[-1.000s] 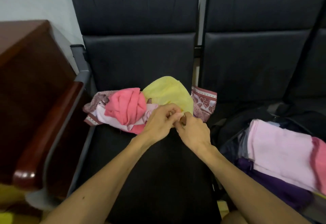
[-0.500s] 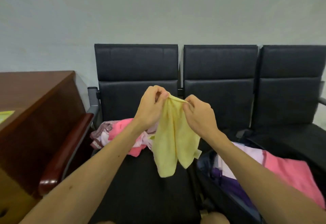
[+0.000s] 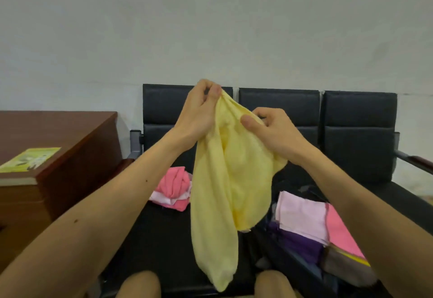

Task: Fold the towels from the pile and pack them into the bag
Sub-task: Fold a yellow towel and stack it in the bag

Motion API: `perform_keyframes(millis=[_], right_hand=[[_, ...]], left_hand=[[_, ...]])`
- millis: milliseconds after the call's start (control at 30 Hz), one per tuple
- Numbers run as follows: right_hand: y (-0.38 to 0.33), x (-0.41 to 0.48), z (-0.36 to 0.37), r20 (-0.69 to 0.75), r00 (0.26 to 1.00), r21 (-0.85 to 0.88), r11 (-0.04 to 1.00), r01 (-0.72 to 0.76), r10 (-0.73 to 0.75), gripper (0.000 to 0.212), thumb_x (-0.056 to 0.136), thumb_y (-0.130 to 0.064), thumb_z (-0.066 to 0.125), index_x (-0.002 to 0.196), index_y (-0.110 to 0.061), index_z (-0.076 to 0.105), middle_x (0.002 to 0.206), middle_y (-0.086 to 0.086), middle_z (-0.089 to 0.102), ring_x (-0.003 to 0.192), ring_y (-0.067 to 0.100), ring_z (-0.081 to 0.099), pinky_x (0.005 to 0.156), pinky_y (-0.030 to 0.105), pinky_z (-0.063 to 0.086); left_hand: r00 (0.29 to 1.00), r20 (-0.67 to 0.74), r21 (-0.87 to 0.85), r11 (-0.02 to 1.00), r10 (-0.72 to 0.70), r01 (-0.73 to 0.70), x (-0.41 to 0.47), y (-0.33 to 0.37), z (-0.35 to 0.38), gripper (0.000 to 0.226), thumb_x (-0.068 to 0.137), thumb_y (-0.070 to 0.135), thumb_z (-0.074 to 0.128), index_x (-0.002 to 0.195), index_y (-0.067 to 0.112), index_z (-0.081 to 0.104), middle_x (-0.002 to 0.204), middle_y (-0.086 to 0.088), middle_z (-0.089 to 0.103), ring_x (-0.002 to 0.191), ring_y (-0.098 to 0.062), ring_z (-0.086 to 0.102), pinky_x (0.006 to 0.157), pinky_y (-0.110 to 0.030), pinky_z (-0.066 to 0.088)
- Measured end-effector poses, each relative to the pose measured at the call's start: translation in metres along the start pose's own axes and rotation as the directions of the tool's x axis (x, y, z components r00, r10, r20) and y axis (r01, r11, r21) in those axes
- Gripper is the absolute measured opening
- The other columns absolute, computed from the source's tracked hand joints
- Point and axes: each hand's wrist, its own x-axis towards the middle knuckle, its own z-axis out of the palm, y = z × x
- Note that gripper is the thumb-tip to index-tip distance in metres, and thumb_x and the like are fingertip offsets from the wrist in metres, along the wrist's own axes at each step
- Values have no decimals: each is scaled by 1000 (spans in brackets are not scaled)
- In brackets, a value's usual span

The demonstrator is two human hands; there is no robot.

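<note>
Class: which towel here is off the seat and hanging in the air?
The yellow towel, pinched by the left hand and right hand; the pink pile lies on the seat, folded towels in the bag.

We note a plain pale wall (image 3: 210, 28) filling the upper half of the view. Against it stands a row of three black padded seats: left backrest (image 3: 161, 107), middle backrest (image 3: 278, 103), right backrest (image 3: 358, 121), each crossed by a horizontal seam. A grey metal bracket (image 3: 136, 141) sits at the row's left end, with a reddish-brown armrest (image 3: 125, 162) just below it. A second armrest (image 3: 416, 161), dark with a reddish tip, projects at the far right. To the left of the row we record a dark brown wooden desk (image 3: 75, 131). On its top, near the left edge of the frame, lies a thick book (image 3: 30, 160) with a yellow-green cover; its print is too blurred to read.
</note>
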Motion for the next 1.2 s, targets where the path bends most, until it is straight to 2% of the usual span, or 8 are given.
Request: perform_keyframes(millis=[200, 333, 433, 500, 633, 767, 967, 1200], right_hand=[[0, -44, -26, 423, 897, -81, 991, -108, 132, 26, 80, -31, 78, 99, -14, 72, 93, -4, 76, 85, 10, 73, 77, 24, 58], [5, -65, -35, 285, 953, 405, 888, -217, 103, 22, 81, -22, 68, 101, -14, 73, 95, 2, 75, 88, 15, 71, 77, 26, 58], [4, -79, -22, 179, 975, 486, 850, -203, 130, 12, 91, -18, 63, 93, -14, 75, 90, 4, 73, 82, 14, 67, 74, 27, 54], [4, -91, -1, 196, 970, 329, 922, -206, 146, 16, 93, -25, 63, 88, -13, 73, 82, 3, 70, 76, 12, 65, 70, 30, 51], [5, -112, 55, 414, 905, 56, 989, -134, 99, 14, 88, -24, 71, 75, -21, 74, 79, -14, 71, 79, 0, 66, 75, 24, 51], [28, -123, 91, 476, 873, -77, 994, -76, 103, 19, 76, -7, 71, 68, -24, 72, 84, -8, 75, 78, 7, 68, 78, 38, 56], [67, -146, 109, 476, 854, 33, 967, -254, 208, 19, 77, -14, 78, 77, -7, 61, 55, -1, 55, 55, 10, 45, 60, 34, 40], [102, -195, 130, 524, 817, 275, 860, -431, 242, 50, 86, -46, 68, 103, 0, 60, 85, 29, 61, 77, 22, 54, 69, 38, 44]], left_hand=[[991, -76, -156, 983, -113, 100, -22, 20, -27, 25, 107, 32, 41, 89, 22, 55, 81, 7, 53, 71, -4, 51, 69, -23, 45], [890, 165, -375, 807, -426, 456, -68, 4, -46, 38, 106, 38, 42, 108, 9, 65, 94, -11, 69, 88, -21, 68, 79, -33, 56], [741, 361, -126, 757, -566, 641, -127, -30, -42, 29, 105, 37, 44, 106, 17, 66, 94, -2, 72, 89, -15, 70, 82, -33, 53], [749, 351, 44, 808, -562, 587, -160, -51, -34, 21, 105, 36, 44, 105, 24, 61, 102, 1, 70, 101, -18, 65, 87, -33, 49], [816, 426, -209, 835, -391, 509, -194, -57, -18, 27, 102, 28, 53, 128, 21, 55, 115, 3, 72, 111, -18, 66, 91, -32, 55], [836, 488, -178, 909, -251, 377, -214, -55, -7, 48, 79, 50, 75, 118, 26, 62, 106, 6, 72, 97, -8, 66, 81, -23, 52], [791, 458, 52, 901, -405, 430, -237, -78, -7, 40, 78, 21, 82, 115, 31, 69, 98, -7, 76, 92, -26, 72, 85, -43, 55], [804, 289, -176, 797, -520, 578, -240, -95, -15, 12, 94, 10, 64, 94, 12, 76, 88, -5, 76, 82, -15, 69, 72, -28, 55]])
